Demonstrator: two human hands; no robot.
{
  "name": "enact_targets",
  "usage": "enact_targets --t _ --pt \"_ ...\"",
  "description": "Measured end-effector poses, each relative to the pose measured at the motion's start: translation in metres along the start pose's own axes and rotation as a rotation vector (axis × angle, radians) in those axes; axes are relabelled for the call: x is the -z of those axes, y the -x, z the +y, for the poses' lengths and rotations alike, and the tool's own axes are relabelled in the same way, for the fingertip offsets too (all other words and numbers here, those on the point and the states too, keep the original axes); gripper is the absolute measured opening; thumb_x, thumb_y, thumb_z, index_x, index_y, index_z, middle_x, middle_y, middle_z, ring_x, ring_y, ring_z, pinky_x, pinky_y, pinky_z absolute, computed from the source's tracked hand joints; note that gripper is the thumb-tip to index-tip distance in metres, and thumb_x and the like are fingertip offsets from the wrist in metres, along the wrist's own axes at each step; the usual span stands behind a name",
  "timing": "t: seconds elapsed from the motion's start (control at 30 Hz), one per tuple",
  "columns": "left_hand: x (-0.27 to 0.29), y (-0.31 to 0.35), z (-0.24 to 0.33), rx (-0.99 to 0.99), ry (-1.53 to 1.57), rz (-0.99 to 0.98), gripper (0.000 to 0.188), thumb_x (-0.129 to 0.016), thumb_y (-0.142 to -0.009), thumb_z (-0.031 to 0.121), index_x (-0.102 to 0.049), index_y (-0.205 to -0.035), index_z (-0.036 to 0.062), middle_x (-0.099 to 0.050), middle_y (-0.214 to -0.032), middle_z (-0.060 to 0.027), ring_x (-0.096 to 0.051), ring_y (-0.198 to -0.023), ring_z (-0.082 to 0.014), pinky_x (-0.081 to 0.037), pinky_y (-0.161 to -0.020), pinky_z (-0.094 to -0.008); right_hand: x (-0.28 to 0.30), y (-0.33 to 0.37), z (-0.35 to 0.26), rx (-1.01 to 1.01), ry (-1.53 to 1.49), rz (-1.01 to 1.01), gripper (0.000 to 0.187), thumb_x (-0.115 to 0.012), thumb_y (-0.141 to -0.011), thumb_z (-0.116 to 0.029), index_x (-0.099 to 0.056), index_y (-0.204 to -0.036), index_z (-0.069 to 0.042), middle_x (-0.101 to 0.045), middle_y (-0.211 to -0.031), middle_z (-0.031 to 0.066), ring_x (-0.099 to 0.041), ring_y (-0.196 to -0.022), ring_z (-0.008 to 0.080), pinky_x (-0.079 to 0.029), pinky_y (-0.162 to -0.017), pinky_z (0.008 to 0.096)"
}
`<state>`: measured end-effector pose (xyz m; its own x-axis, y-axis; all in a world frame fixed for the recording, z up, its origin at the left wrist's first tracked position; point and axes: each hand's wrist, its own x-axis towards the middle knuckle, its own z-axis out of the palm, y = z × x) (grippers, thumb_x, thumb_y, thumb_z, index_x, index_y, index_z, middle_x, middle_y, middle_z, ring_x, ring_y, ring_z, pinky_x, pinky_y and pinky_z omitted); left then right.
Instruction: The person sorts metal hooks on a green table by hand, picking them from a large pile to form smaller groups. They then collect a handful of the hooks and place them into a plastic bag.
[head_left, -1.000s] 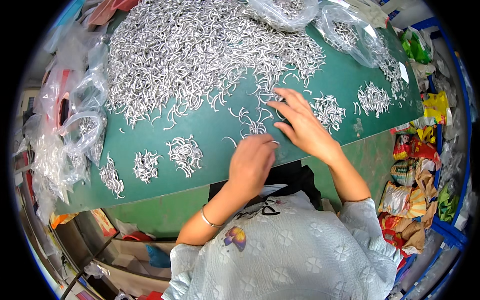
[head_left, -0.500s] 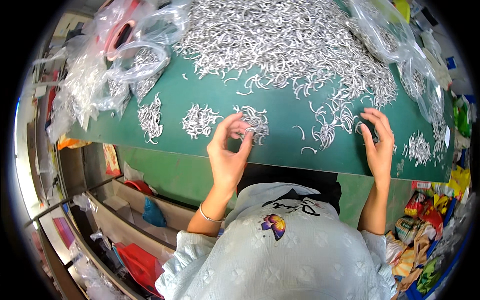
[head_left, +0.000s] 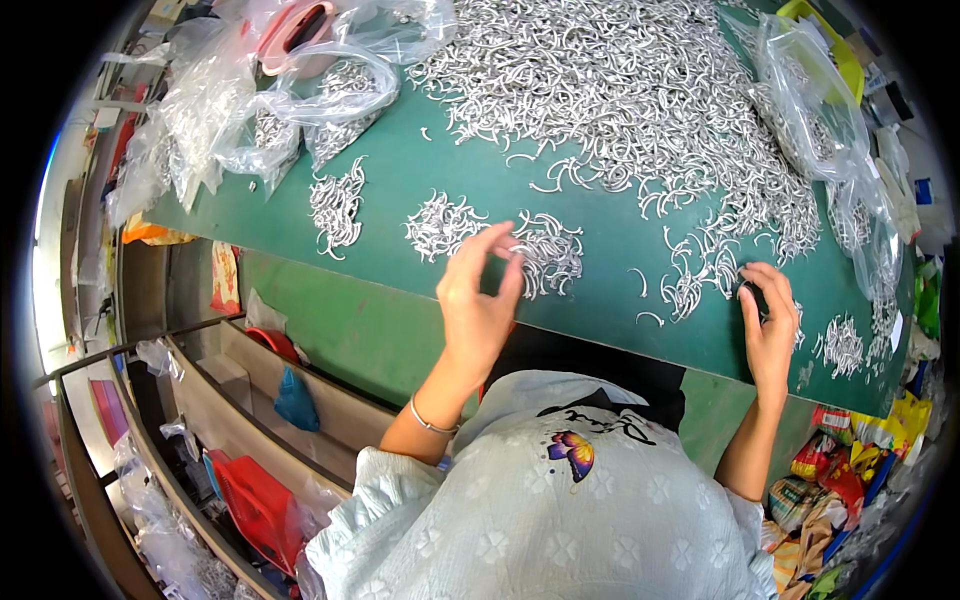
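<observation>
Small curved silver-grey pieces lie in a large heap [head_left: 620,90] across the far side of a green table [head_left: 380,270]. Nearer the front edge are several small piles of the same pieces. My left hand [head_left: 478,305] is at the left edge of one such pile [head_left: 552,258], thumb and curved fingers apart, with no piece visible between them. A second pile [head_left: 440,225] lies just beyond its fingers. My right hand [head_left: 770,335] is beside loose pieces [head_left: 690,290], fingers bent and thumb apart. Its palm side partly hides some pieces.
Clear plastic bags [head_left: 340,100] with pieces stand at the far left, another bag [head_left: 800,110] at the far right. Small piles lie at the left [head_left: 338,208] and right [head_left: 842,346]. Below the table are a compartmented shelf [head_left: 240,420] and colourful packets [head_left: 830,460].
The whole view has shifted and turned slightly. My left hand has drawn back a little from the pile it was touching. My right hand stays by the loose pieces, its fingers slightly more bent.
</observation>
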<state>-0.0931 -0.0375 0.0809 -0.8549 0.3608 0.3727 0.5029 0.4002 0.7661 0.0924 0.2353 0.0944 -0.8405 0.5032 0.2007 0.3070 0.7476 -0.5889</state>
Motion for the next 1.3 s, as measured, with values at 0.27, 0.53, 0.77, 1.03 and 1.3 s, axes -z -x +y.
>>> enact_targets --t 0.27,0.53,0.77,1.03,1.3 --pt "0.030 -0.014 -0.035 0.170 -0.231 0.154 0.048 -0.070 -0.075 -0.008 -0.058 -0.121 0.0011 -0.065 -0.089 -0.0051 -0.059 -0.076 -0.0169 -0.048 -0.079 -0.0333 0.001 0.003 0.006 -0.079 -0.004 -0.009 0.016 -0.063 -0.086 0.003 -0.064 -0.102 0.003 -0.063 -0.103 0.0141 -0.058 -0.089 0.0260 -0.049 -0.078 0.0322" --pt "0.006 -0.004 -0.017 0.062 -0.155 0.081 0.044 -0.070 -0.077 -0.007 -0.061 -0.119 0.0038 -0.066 -0.087 -0.0020 -0.058 -0.074 -0.0103 -0.042 -0.068 -0.0260 -0.001 0.003 0.006 -0.044 -0.020 -0.028 0.015 -0.063 -0.086 0.003 -0.063 -0.101 0.004 -0.063 -0.102 0.0142 -0.059 -0.080 0.0242 -0.049 -0.076 0.0314" --pt "0.009 -0.009 -0.030 -0.001 -0.346 0.089 0.040 -0.072 -0.075 -0.004 -0.063 -0.113 0.0059 -0.066 -0.090 -0.0043 -0.060 -0.087 -0.0209 -0.041 -0.082 -0.0344 -0.002 0.004 0.005 -0.047 -0.009 -0.027 0.015 -0.063 -0.086 0.003 -0.063 -0.101 0.005 -0.063 -0.100 0.0140 -0.059 -0.079 0.0234 -0.048 -0.076 0.0321" --pt "0.008 -0.008 -0.029 -0.088 -0.436 -0.003 0.037 -0.077 -0.074 0.005 -0.066 -0.108 0.0114 -0.054 -0.131 -0.0105 -0.048 -0.123 -0.0323 -0.034 -0.102 -0.0479 -0.003 0.002 0.003 -0.028 -0.013 -0.027 0.014 -0.063 -0.086 0.003 -0.063 -0.100 0.005 -0.063 -0.099 0.0142 -0.060 -0.080 0.0247 -0.049 -0.076 0.0323" --pt "0.013 -0.018 -0.063 -0.152 -0.426 -0.164 0.023 -0.076 -0.078 0.013 -0.066 -0.098 0.0110 -0.053 -0.130 -0.0086 -0.044 -0.130 -0.0342 -0.023 -0.107 -0.0674 -0.004 0.003 0.001 -0.016 -0.026 -0.015 0.014 -0.063 -0.086 0.002 -0.064 -0.100 0.004 -0.063 -0.099 0.0143 -0.060 -0.082 0.0254 -0.049 -0.077 0.0326"
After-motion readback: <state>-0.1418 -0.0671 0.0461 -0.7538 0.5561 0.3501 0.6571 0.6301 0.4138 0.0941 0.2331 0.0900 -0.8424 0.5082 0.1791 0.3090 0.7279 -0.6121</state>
